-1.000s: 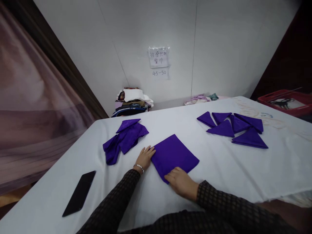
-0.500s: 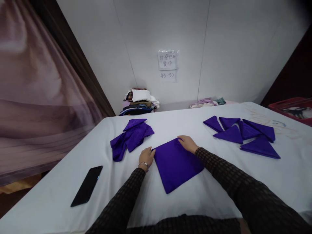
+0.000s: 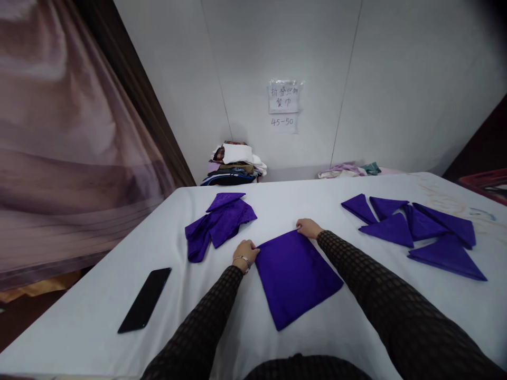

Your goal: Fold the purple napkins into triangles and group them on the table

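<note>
A purple cloth napkin (image 3: 295, 279), folded to a square, lies on the white-covered table in front of me. My left hand (image 3: 246, 253), with a bracelet at the wrist, is closed on its far left corner. At the far right corner, my right hand (image 3: 309, 228) pinches the edge between thumb and fingers. The napkin's far edge runs straight between both hands, and its near corners rest on the table. Left of it lie crumpled purple napkins (image 3: 222, 224). Several purple napkins folded into triangles (image 3: 390, 230) lie to the right, some overlapping.
A black phone (image 3: 145, 301) lies at the table's left. Behind the far edge are a pile of folded clothes (image 3: 236, 163) and some loose cloths (image 3: 348, 170). A pink curtain (image 3: 79, 137) hangs at left; a red basket (image 3: 485, 183) stands at far right.
My right hand now pinches the far right corner, where before its fingers lay over the cloth. The napkin's far edge looks tauter. The view has shifted slightly.
</note>
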Demonstrator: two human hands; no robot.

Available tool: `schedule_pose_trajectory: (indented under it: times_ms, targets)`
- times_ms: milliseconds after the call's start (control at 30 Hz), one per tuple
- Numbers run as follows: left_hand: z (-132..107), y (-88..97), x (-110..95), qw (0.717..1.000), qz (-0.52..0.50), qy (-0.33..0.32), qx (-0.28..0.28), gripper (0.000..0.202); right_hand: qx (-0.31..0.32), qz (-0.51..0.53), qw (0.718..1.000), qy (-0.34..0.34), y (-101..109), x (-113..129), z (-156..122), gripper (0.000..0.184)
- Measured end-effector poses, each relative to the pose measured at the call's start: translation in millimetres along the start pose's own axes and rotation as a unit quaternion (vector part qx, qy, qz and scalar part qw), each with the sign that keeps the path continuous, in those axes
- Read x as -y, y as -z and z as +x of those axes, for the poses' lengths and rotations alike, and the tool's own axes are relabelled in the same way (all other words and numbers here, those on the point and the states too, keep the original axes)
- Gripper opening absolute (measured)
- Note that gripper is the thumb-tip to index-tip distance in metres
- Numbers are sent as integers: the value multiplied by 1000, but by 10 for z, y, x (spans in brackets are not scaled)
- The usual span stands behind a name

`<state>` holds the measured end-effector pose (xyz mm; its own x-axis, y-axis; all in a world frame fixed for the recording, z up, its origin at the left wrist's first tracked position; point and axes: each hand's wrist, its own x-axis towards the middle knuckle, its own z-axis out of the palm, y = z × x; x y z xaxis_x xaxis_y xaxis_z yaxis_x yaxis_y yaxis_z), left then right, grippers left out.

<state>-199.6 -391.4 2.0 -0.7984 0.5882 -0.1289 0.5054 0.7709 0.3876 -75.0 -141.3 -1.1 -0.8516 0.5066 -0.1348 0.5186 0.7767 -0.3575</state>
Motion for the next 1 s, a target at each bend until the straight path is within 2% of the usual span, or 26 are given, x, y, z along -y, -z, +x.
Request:
schedule_pose_trajectory:
  times_ms: [200,300,367,467,567,667,733,800,867,1000]
  targets:
    - [42,48,31,1000,-25,-3,7,8,19,45,999,0,58,4,5,13]
    - [153,42,17,999,-41,-17,-1,4,10,93,996,-8,110,-34,-36,11]
    - [289,25,-46,998,-55,-34,-8,11,5,133,991,-28,147,-107,-82,12]
    - [569,-23,-267,995,-70,-66,-17,25,-5,182,981,-73,198,-278,-173,17]
    - [844,-96,-629,992,-75,-99,-20,33,-23,204,972,-117,239,-495,-284,20]
    - [980,-189,-1010,988,-78,-134,-20,41,-39,193,969,-151,271,-730,-412,22]
    - [953,-265,-1190,983,-79,-162,-21,44,-48,172,970,-167,288,-876,-500,24]
    - [835,-354,-1269,977,-80,-197,-18,44,-56,146,972,-174,300,-995,-584,25]
    - [647,-442,-1244,968,-68,-243,-5,45,-62,126,975,-172,304,-1079,-660,26]
    - [228,-540,-1009,948,20,-316,38,55,-59,109,979,-160,287,-1159,-804,25]
